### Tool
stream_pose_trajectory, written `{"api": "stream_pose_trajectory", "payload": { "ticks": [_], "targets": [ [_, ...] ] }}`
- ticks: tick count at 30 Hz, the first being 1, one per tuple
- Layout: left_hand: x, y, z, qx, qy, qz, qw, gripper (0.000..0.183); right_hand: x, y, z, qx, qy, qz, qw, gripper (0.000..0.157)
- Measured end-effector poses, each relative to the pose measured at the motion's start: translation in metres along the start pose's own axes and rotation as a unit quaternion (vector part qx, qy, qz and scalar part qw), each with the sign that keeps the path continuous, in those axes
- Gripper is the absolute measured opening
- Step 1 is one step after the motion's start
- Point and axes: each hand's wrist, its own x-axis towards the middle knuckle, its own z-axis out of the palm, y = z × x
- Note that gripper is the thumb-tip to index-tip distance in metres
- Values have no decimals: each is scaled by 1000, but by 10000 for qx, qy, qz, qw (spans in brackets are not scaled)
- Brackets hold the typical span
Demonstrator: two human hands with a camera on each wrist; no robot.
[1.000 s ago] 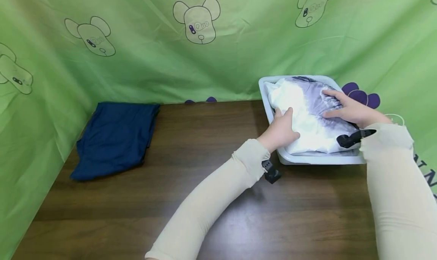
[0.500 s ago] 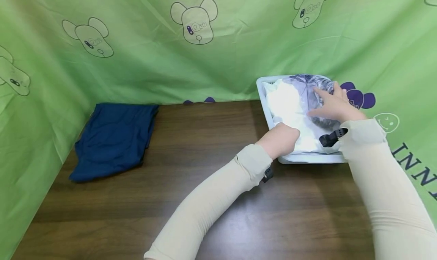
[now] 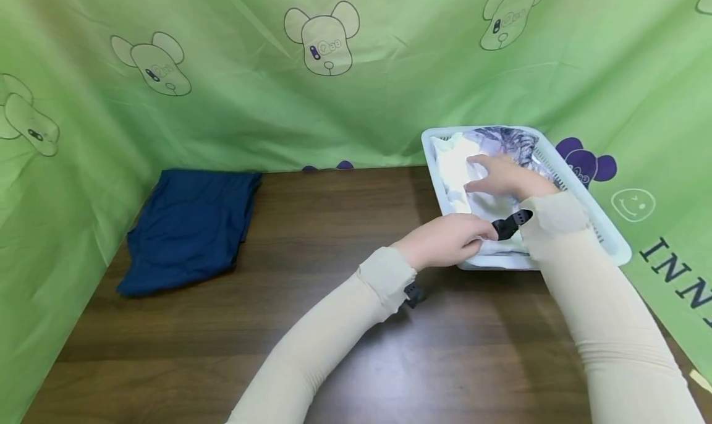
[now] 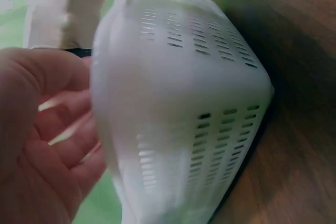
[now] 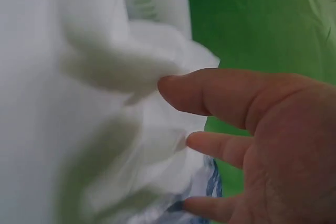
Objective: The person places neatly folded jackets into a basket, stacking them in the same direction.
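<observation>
At the back right, a white basket (image 3: 603, 229) with slotted walls holds a white cloth (image 3: 458, 158) with a grey-blue pattern. My left hand (image 3: 445, 238) is at the basket's front left, its fingers bent over the rim. In the left wrist view, the basket wall (image 4: 157, 87) hides the fingertips, so I cannot tell what they hold. Inside the basket, my right hand (image 3: 503, 177) lies over the cloth with thumb and fingers spread. The right wrist view shows the fingertips of this hand (image 5: 262, 135) right at the white fabric (image 5: 157, 40).
A dark blue folded cloth (image 3: 189, 229) lies at the back left of the brown wooden table (image 3: 328, 257). A green curtain (image 3: 233, 115) printed with bear heads hangs behind and along the sides. Black wrist cameras (image 3: 506, 226) sit below both sleeves.
My right hand has moved left over the basket with the cloth's right part, baring the basket's right side. My left hand has shifted from the basket's left side toward its front and bent its fingers.
</observation>
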Motion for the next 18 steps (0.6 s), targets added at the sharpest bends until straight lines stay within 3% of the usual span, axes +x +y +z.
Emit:
{"api": "stream_pose_trajectory", "payload": {
  "ticks": [8, 12, 18],
  "targets": [
    [-59, -10, -18, -583, 1147, 310, 9912, 30, -10, -5, 5, 760, -634, 426, 9942, 74],
    [-91, -21, -27, -749, 1665, 225, 9829, 28, -17, -10, 6, 872, -377, 208, 9953, 67],
    [-128, -36, -37, -891, 2285, -3, 9695, 31, -35, -25, 7, 727, 496, -83, 9961, 64]
  ]
}}
